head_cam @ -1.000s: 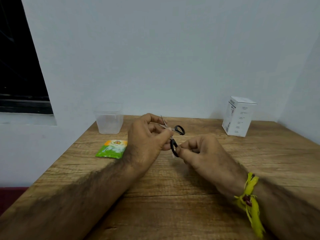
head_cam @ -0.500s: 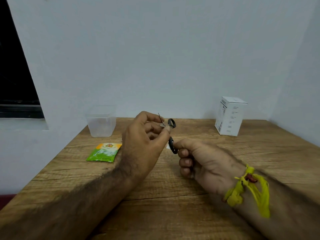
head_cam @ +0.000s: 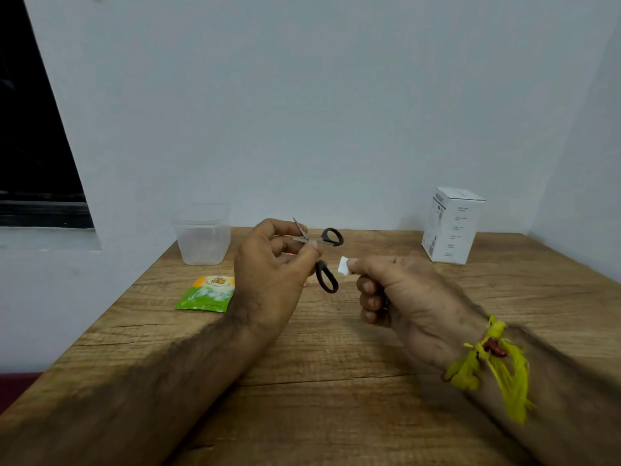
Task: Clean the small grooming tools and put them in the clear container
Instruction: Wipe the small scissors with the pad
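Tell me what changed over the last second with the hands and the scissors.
The right hand let go of the scissors' lower handle loop and drew back to the right; it pinches a small white wipe, apart from the scissors. The left hand kept its pinch near the blades. The container, green sachet and white box stayed on the table.

Wooden table [head_cam: 336, 415], pale wall [head_cam: 302, 112], dark window [head_cam: 30, 129]

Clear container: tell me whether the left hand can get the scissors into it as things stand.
Probably yes. The left hand holds the scissors just right of the clear container, whose top is open, and nothing stands between them on the table.
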